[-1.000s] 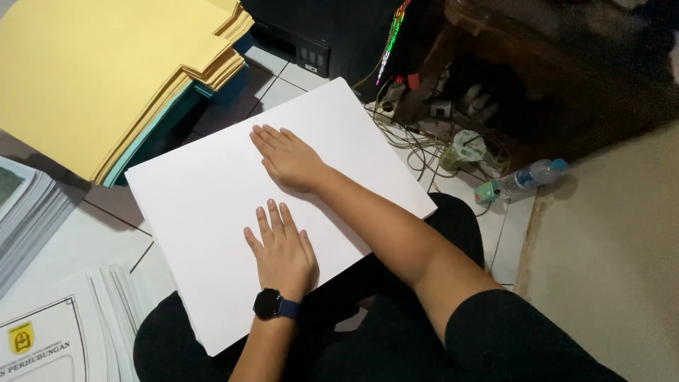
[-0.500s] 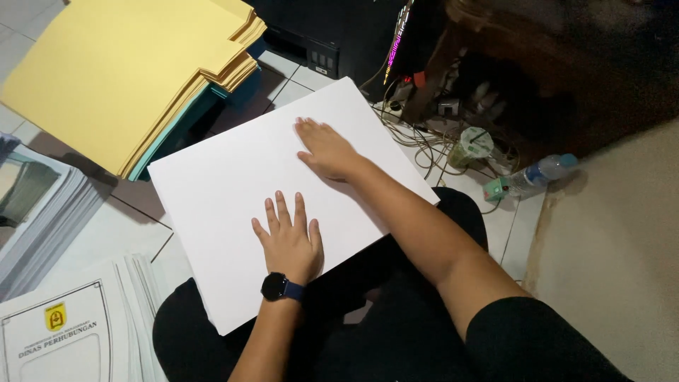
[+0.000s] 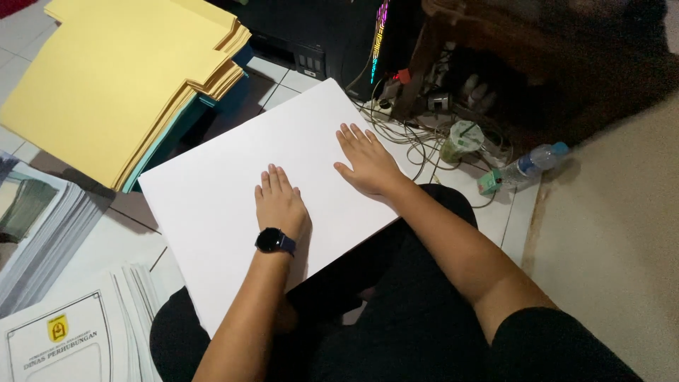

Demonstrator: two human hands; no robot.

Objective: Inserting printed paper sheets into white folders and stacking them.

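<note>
Both the left hand (image 3: 279, 205) and right hand (image 3: 368, 164) lie flat, fingers spread wide and gripping nothing, pressing smooth the white sheet (image 3: 226, 198) that rests on the person's lap directly beneath them.

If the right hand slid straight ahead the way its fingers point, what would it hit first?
Probably the tangle of cables just past the far edge of the white sheet; the right hand points up-left toward them, though depth is unclear.
</note>
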